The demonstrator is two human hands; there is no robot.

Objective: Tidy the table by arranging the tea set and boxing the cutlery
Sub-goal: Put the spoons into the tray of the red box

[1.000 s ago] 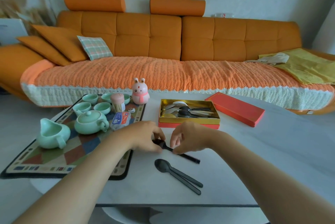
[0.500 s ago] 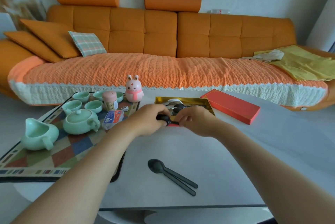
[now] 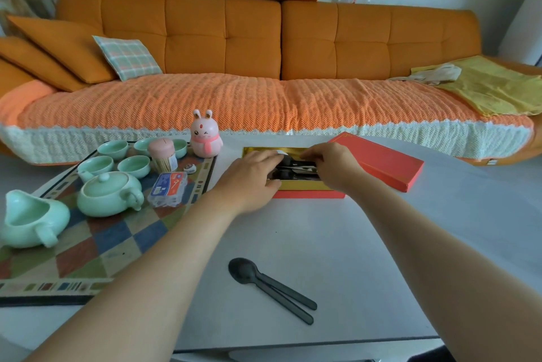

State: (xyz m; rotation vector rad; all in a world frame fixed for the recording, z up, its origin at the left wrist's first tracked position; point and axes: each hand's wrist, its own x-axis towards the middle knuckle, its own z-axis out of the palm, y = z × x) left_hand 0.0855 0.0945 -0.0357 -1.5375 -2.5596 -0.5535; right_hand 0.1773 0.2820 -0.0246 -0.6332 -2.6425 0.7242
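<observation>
A red cutlery box with a gold lining (image 3: pixel 305 185) lies open at the table's far middle, with silver and black cutlery inside. My left hand (image 3: pixel 250 175) and my right hand (image 3: pixel 331 166) reach into it, together holding a black spoon (image 3: pixel 296 161) by its two ends just above the other pieces. Two black spoons (image 3: pixel 264 284) lie side by side on the table near me. The mint-green teapot (image 3: pixel 108 193), pitcher (image 3: pixel 29 219) and several small cups (image 3: pixel 133 166) stand on the chequered mat (image 3: pixel 96 247) at left.
The red box lid (image 3: pixel 381 163) lies right of the box. A pink rabbit figure (image 3: pixel 204 139), a toothpick holder (image 3: pixel 163 155) and a small packet (image 3: pixel 168 187) stand near the mat's far corner. An orange sofa (image 3: pixel 264 68) runs behind the table.
Both hands lifted the black spoon from the table near me and carried it away from me into the open box. The two other spoons stayed put.
</observation>
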